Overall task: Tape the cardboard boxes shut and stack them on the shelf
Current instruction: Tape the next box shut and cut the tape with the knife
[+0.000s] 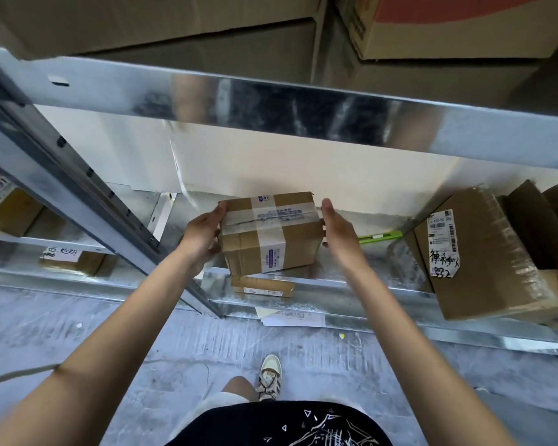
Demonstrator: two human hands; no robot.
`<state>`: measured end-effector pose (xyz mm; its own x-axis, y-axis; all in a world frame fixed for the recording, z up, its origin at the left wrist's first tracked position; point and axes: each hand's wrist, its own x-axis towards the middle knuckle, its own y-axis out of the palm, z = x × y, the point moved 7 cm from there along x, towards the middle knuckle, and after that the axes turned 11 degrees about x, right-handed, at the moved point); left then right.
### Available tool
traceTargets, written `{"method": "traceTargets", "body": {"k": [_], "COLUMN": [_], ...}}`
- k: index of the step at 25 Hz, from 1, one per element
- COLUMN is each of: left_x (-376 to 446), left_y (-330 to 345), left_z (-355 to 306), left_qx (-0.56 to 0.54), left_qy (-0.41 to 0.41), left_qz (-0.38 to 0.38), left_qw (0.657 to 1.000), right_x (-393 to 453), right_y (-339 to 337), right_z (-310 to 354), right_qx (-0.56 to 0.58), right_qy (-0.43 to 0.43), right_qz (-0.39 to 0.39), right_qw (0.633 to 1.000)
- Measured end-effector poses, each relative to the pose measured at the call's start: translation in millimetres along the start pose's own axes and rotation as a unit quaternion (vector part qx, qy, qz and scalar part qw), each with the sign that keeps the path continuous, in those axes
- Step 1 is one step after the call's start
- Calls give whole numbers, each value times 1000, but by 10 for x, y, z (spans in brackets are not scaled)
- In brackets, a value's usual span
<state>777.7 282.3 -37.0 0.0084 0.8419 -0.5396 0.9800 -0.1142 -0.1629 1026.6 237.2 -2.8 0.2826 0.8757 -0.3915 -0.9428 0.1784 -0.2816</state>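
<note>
A small cardboard box (271, 233), sealed with white printed tape across its top and down its front, sits low on the metal shelf (351, 284). My left hand (203, 233) lies flat against the box's left side, fingers straight along it. On the right side, my right hand (339, 226) has straight fingers and its thumb touches the box's corner. A flat parcel (261, 286) lies under the box's front edge.
A green utility knife (380, 235) lies on the shelf right of the box. Further right is a larger labelled box (484, 259) with raised flaps. A slanted metal upright (78, 188) and upper beam (271, 101) frame the bay. Papers (290, 317) lie on the floor.
</note>
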Motion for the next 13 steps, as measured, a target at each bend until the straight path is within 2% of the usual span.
{"method": "traceTargets", "body": {"k": [3, 6, 9, 13], "left_x": [-39, -127, -242, -464], "left_y": [27, 138, 213, 166], "left_z": [97, 66, 49, 33], "left_qx": [-7, -42, -58, -91], "left_qy": [-73, -89, -80, -38], "left_qz": [-8, 39, 75, 83], "left_qw": [997, 994, 992, 992], "right_x": [178, 163, -38, -433], "right_y": [134, 191, 179, 150], "right_z": [2, -26, -4, 12], "right_qx": [2, 44, 73, 135], "right_qy": [41, 7, -8, -41], "right_qz": [21, 32, 20, -23], "right_qw": [999, 998, 997, 990]}}
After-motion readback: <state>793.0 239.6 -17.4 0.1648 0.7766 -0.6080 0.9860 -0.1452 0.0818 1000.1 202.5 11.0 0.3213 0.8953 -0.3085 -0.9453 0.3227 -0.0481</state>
